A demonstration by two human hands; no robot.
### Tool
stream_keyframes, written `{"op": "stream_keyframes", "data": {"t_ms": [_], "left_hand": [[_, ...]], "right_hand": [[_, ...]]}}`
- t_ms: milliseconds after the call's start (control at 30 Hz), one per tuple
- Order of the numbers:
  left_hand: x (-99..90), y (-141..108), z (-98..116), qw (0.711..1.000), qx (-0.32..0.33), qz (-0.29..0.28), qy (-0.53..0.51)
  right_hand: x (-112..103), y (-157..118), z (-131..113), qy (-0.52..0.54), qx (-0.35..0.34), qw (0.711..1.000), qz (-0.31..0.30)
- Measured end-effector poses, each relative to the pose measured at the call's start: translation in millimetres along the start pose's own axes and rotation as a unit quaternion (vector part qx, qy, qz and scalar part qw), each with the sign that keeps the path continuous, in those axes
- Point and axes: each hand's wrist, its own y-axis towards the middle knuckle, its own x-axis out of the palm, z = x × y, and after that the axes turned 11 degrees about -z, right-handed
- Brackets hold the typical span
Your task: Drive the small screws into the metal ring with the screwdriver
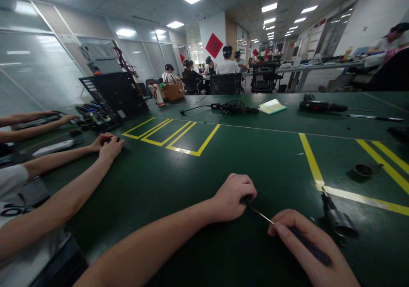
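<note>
My left hand [232, 196] is closed around a small dark round part [246, 199], most of which its fingers hide. In my right hand [311, 242] lies a screwdriver [309, 247] with a dark handle, the fingers wrapped along it. Its thin metal shaft points left and up, and the tip meets or nearly meets the dark part; I cannot tell whether it sits in a screw. Right of my right hand, a shiny metal cylindrical part [341, 222] with a dark narrow end lies on the green table [191, 185].
Yellow tape lines [311, 161] mark the tabletop. A round metal piece [363, 170] lies at the right. Farther back are a power drill [322, 106], a notepad [272, 107] and a cabled tool [234, 107]. At the left, a co-worker's hands [110, 146] hold something dark.
</note>
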Motion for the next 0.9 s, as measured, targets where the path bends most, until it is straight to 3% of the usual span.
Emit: {"op": "stream_keyframes", "data": {"t_ms": [400, 700, 900], "left_hand": [[-0.2, -0.1, -0.3, 1.000, -0.002, 0.004, -0.011], [3.4, 1.4, -2.2, 1.000, 0.015, -0.011, 0.010], [1.9, 0.9, -0.2, 1.000, 0.015, -0.007, 0.011]], "right_hand": [[-2.3, -2.8, 0.2, -0.009, 0.001, 1.000, -0.013], [8.2, 6.2, 4.3, 0.001, -0.014, 1.000, 0.012], [3.7, 1.7, 3.3, -0.001, -0.001, 1.000, -0.022]]}}
